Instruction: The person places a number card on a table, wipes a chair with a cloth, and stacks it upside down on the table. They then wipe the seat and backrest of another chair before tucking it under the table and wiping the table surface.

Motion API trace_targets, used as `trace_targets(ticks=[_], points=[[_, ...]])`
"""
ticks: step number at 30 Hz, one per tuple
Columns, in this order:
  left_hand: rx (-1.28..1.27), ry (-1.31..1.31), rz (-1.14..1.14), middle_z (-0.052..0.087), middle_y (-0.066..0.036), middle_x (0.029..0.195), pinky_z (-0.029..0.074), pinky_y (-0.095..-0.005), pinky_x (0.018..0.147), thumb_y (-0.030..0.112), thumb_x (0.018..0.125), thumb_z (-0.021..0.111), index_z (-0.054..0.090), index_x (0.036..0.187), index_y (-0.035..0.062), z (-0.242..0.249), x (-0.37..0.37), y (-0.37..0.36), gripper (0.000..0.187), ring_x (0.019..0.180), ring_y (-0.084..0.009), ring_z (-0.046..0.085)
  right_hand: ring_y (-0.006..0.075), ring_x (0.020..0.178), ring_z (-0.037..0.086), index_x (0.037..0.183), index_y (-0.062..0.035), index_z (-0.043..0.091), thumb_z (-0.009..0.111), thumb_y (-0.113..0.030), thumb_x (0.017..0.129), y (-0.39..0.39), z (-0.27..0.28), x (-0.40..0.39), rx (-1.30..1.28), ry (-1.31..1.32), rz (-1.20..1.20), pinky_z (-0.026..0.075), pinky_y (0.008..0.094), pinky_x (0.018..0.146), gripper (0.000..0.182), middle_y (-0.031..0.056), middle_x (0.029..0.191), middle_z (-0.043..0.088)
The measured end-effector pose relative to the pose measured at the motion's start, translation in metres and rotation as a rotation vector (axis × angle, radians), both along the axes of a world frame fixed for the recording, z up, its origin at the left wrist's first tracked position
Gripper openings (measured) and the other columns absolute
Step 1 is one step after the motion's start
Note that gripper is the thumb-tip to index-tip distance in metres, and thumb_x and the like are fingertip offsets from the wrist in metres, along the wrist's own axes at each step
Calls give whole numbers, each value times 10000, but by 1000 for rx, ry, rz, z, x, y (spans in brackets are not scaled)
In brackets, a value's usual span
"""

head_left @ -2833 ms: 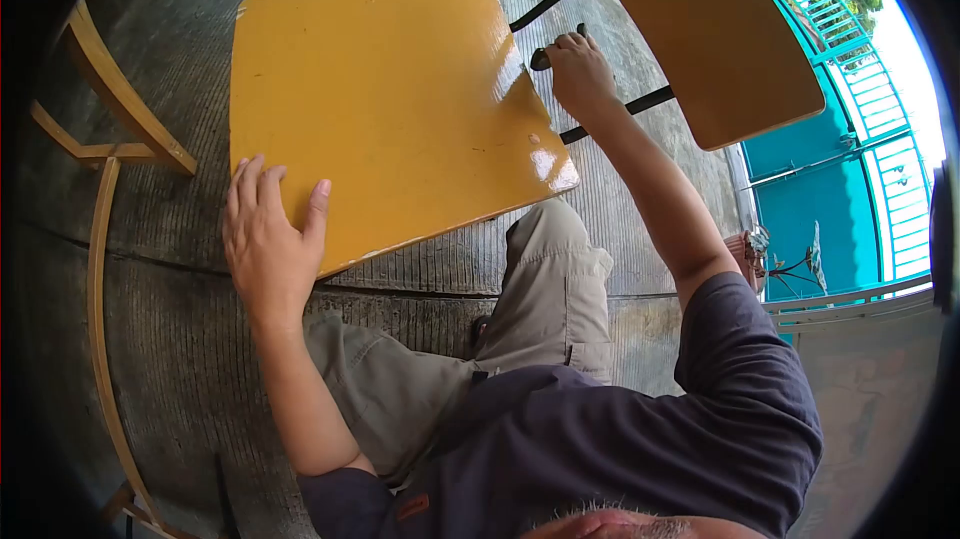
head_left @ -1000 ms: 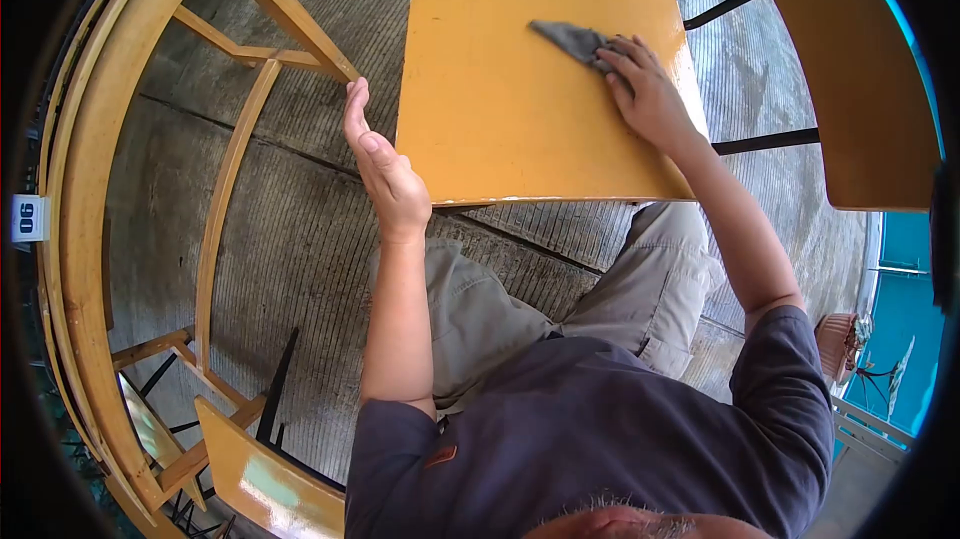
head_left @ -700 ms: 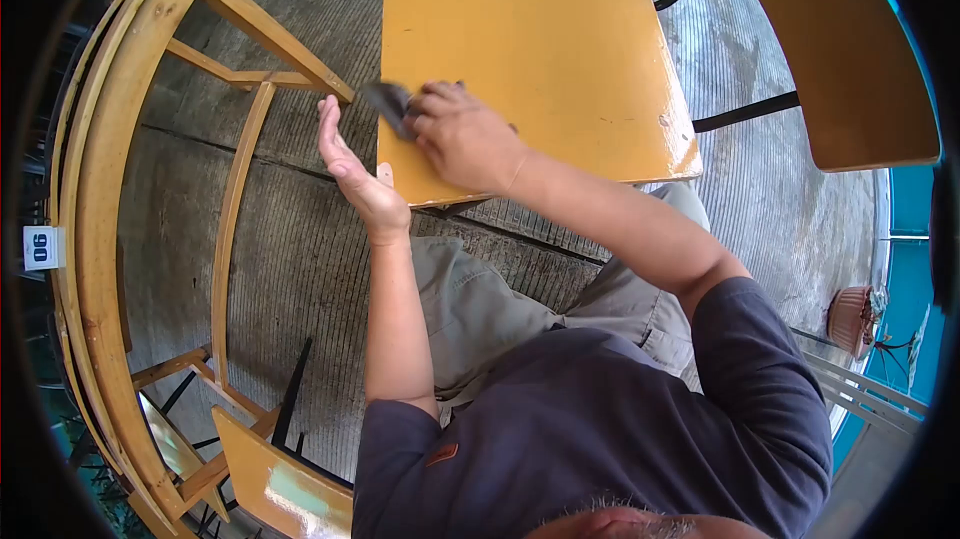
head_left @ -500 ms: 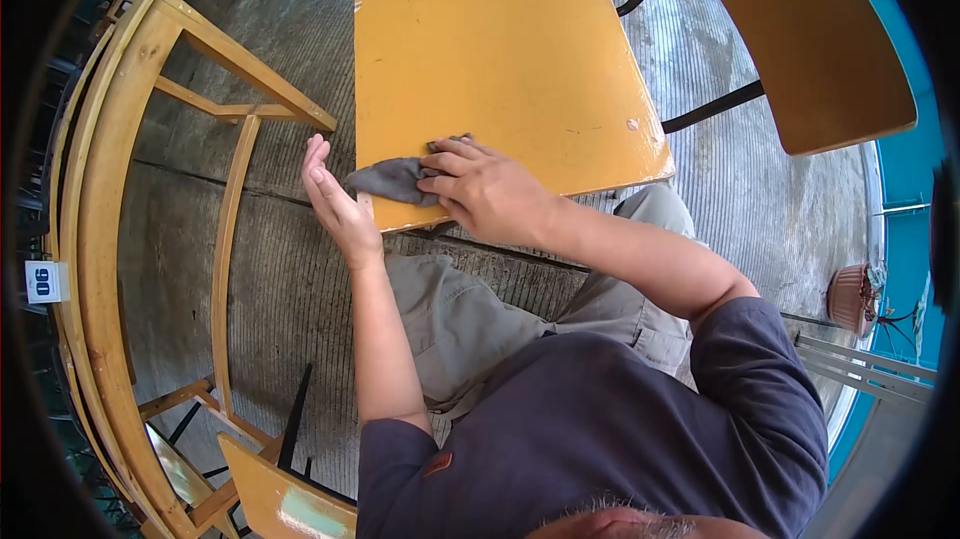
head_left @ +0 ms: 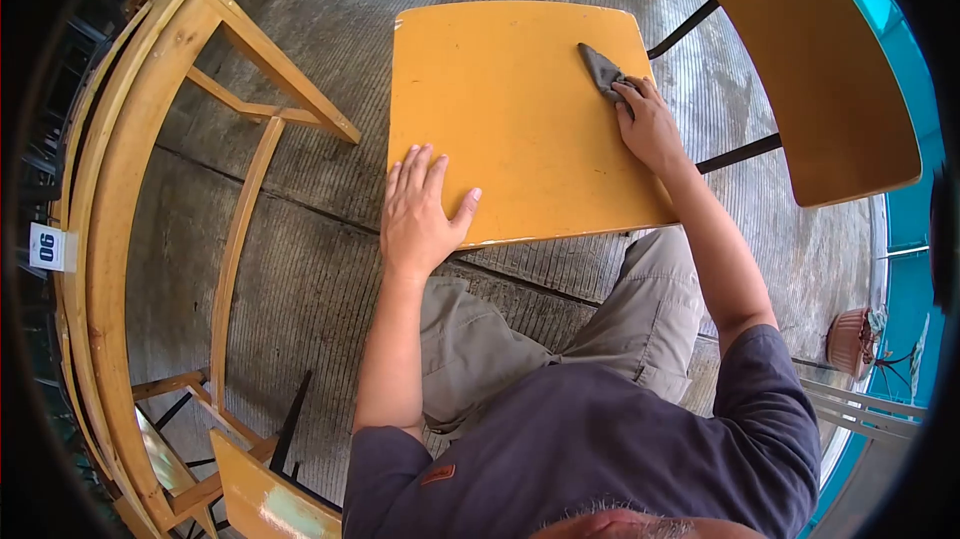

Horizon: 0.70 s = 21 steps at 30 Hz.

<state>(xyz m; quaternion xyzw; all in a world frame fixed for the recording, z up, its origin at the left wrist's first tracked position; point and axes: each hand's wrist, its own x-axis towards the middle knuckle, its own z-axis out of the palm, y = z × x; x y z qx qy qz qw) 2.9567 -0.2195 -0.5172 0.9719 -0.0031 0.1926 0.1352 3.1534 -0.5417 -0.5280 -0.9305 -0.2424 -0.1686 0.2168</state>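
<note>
A yellow chair seat (head_left: 500, 109) lies in front of me, its edges chipped in places. My right hand (head_left: 650, 129) presses a dark grey cloth (head_left: 600, 70) onto the seat near its right edge, fingers curled over part of it. The cloth's pointed end sticks out toward the far left of that hand. At the seat's near left corner my left hand (head_left: 424, 211) rests with fingers spread, holding nothing. The chair's brown backrest (head_left: 810, 69) stands off to the right on dark metal bars.
A wooden table frame (head_left: 120, 239) with a "06" label (head_left: 47, 247) runs along the left. Another chair part (head_left: 270, 494) is at the lower left. A potted plant (head_left: 850, 341) stands at the right by a blue wall. The floor (head_left: 320, 269) is ridged concrete.
My right hand has carried the cloth from the near left corner across to the seat's right side. My left hand has come from beside the corner down onto the seat.
</note>
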Motion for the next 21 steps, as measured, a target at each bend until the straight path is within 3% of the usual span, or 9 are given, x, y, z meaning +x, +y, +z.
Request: trace_targets(ticks=[5, 9, 12, 16, 21], points=[[-7, 21, -4, 506, -212, 1474, 266, -479, 1226, 479, 937, 643, 598, 1322, -13, -3, 2, 3, 626, 1440, -344, 408, 365, 1285, 532, 1239, -23, 680, 575, -159, 942, 18, -12, 78, -9, -130, -137, 428, 472, 1092, 343, 196, 1321, 615], [-32, 30, 19, 500, -200, 1478, 271, -475, 1227, 473, 945, 628, 604, 1315, -3, -4, 1, 3, 603, 1434, -337, 415, 347, 1244, 558, 1202, -28, 699, 580, -150, 931, 50, -15, 76, -84, -165, -269, 453, 461, 1047, 320, 181, 1286, 628], [-68, 21, 39, 495, -222, 1472, 272, -479, 1223, 512, 970, 588, 586, 1326, -21, -8, 0, 6, 641, 1436, -352, 406, 340, 1168, 598, 1165, -10, 702, 618, -98, 900, 88, -13, 11, 42, -134, 90, 471, 458, 999, 291, 173, 1223, 643], [-107, -77, 115, 463, -271, 1474, 270, -500, 1219, 586, 998, 503, 537, 1353, -57, -11, -2, 7, 735, 1436, -406, 384, 394, 1296, 537, 1184, -18, 684, 640, -82, 883, 136, 26, -125, -10, 61, 513, 437, 476, 1099, 311, 172, 1297, 615], [-86, -49, 146, 454, -269, 1479, 273, -508, 1218, 607, 1005, 474, 524, 1360, -64, -10, -1, 8, 760, 1432, -421, 383, 409, 1327, 515, 1249, -54, 675, 653, -102, 895, 128, 29, -120, 51, 177, 611, 423, 485, 1123, 357, 183, 1334, 609]])
